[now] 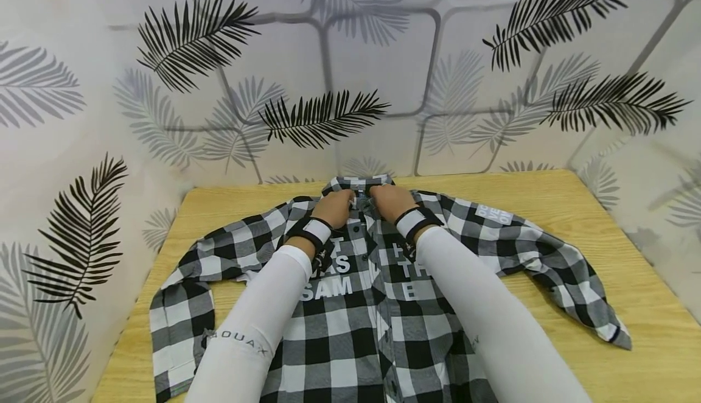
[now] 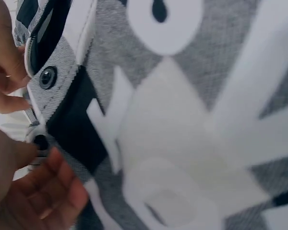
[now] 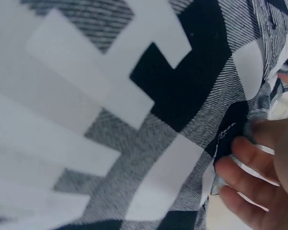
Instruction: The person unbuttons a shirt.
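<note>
A black-and-white checked button-up shirt [image 1: 350,324] with white printed letters lies front up, its sleeves spread to both sides. Just below the collar [image 1: 358,182], my left hand [image 1: 334,207] pinches one front edge by a dark button [image 2: 40,142]. Another black button [image 2: 48,77] shows higher up in the left wrist view. Close beside it, my right hand [image 1: 393,201] grips the opposite front edge. In the right wrist view, the fingers [image 3: 247,182] of that hand curl at the edge, next to a stitched buttonhole [image 3: 225,132]. Both forearms cover parts of the shirt front.
Under the shirt is a light wooden table [image 1: 619,257]. A wall [image 1: 378,56] with leaf patterns rises behind its far edge. One sleeve [image 1: 183,330] bends down at the left; the other sleeve [image 1: 569,281] reaches toward the table's right side.
</note>
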`<state>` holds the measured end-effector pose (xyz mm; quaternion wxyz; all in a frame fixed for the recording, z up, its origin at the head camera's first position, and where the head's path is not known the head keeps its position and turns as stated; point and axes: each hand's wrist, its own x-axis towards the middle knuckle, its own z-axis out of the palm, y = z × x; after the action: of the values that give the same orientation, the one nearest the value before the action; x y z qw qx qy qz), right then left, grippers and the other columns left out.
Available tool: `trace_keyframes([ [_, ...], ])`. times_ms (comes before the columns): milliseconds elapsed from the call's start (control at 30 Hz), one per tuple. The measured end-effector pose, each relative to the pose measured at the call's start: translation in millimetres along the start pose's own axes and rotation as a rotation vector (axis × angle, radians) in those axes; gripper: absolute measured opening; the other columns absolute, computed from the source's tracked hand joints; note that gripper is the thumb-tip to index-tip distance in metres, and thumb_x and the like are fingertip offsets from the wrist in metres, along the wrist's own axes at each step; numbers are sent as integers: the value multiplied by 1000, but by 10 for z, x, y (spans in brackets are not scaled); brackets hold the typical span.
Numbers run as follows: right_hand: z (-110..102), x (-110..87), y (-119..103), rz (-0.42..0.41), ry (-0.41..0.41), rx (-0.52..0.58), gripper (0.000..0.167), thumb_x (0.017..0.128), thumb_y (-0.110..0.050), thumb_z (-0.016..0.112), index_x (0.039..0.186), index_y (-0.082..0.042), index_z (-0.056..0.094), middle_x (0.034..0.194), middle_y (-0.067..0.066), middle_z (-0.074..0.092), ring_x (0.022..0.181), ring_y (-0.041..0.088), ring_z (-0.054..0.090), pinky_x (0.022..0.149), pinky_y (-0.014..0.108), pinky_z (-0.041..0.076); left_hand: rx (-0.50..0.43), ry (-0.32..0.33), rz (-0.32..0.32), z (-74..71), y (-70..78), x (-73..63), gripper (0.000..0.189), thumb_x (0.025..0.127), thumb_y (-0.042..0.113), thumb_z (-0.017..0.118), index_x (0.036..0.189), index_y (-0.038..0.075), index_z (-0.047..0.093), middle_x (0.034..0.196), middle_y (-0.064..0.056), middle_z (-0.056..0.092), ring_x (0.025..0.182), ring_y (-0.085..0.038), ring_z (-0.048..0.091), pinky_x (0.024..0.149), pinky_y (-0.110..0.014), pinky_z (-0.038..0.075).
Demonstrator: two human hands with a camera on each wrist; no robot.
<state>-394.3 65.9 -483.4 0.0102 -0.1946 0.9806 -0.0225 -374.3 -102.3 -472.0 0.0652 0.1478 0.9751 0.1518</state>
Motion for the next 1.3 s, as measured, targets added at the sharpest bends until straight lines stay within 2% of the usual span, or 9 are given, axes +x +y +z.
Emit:
trace_keyframes([
  [167, -33, 0, 88, 42, 166, 95, 16, 103, -16, 58, 106, -7, 71, 94, 12, 76, 84, 29, 73, 72, 45, 58, -23, 150, 33, -8, -22, 10, 28, 109, 18, 46, 126, 10, 66, 113, -11, 73, 95, -27, 71, 79, -43, 56],
  [367, -180, 4, 97, 84, 243, 181, 18, 102, -15, 59, 110, -6, 71, 100, 12, 76, 89, 30, 73, 76, 47, 59, -146, 289, 17, -140, 46, 19, 27, 108, 16, 48, 126, 7, 65, 117, -14, 71, 106, -31, 68, 88, -47, 55],
  [533, -152, 13, 132, 99, 135, 198, 31, 103, -24, 58, 127, -6, 67, 117, 14, 74, 101, 31, 72, 86, 49, 58, -163, 128, 36, -59, 1, 49, 46, 106, 17, 52, 150, 10, 44, 138, -17, 60, 118, -32, 64, 94, -47, 54],
  [633, -86, -14, 168, 68, 3, 208, 50, 103, -33, 58, 146, -7, 52, 137, 17, 64, 119, 35, 66, 99, 52, 54, -164, 6, 58, 13, -56, 27, 63, 105, 21, 56, 160, 13, 26, 151, -21, 47, 131, -36, 56, 102, -50, 50],
  [733, -55, -111, 204, 11, -57, 216, 65, 103, -38, 58, 156, -8, 37, 151, 22, 50, 135, 41, 53, 111, 56, 44, -161, -41, 105, 8, -102, -62, 70, 104, 23, 58, 162, 12, 20, 157, -24, 39, 140, -39, 46, 111, -53, 44],
  [900, -138, -520, 256, -39, -48, 236, 76, 100, -44, 60, 160, -11, 27, 160, 25, 34, 148, 47, 33, 118, 64, 30, -150, -90, 182, -100, -231, -352, 73, 103, 28, 61, 162, 11, 21, 163, -24, 29, 150, -43, 32, 120, -57, 33],
  [1100, -144, -1226, 471, -97, -48, 257, 87, 95, -53, 65, 161, -11, 27, 163, 28, 26, 150, 52, 24, 117, 71, 25, -65, -155, 247, -140, -511, -873, 83, 96, 43, 68, 161, 10, 26, 165, -29, 19, 152, -49, 23, 119, -64, 29],
  [1200, -93, -1613, 603, -122, -64, 264, 93, 90, -60, 68, 160, -12, 29, 162, 29, 26, 149, 55, 23, 114, 75, 23, -23, -196, 258, -125, -610, -1197, 94, 88, 51, 75, 161, 13, 27, 165, -30, 18, 152, -53, 19, 117, -70, 26],
  [1300, -91, -2016, 680, -146, -96, 276, 99, 85, -64, 70, 159, -13, 31, 161, 30, 28, 148, 56, 24, 111, 78, 23, -5, -265, 203, -125, -664, -1526, 109, 78, 57, 82, 162, 18, 24, 167, -29, 10, 153, -55, 11, 113, -78, 20],
])
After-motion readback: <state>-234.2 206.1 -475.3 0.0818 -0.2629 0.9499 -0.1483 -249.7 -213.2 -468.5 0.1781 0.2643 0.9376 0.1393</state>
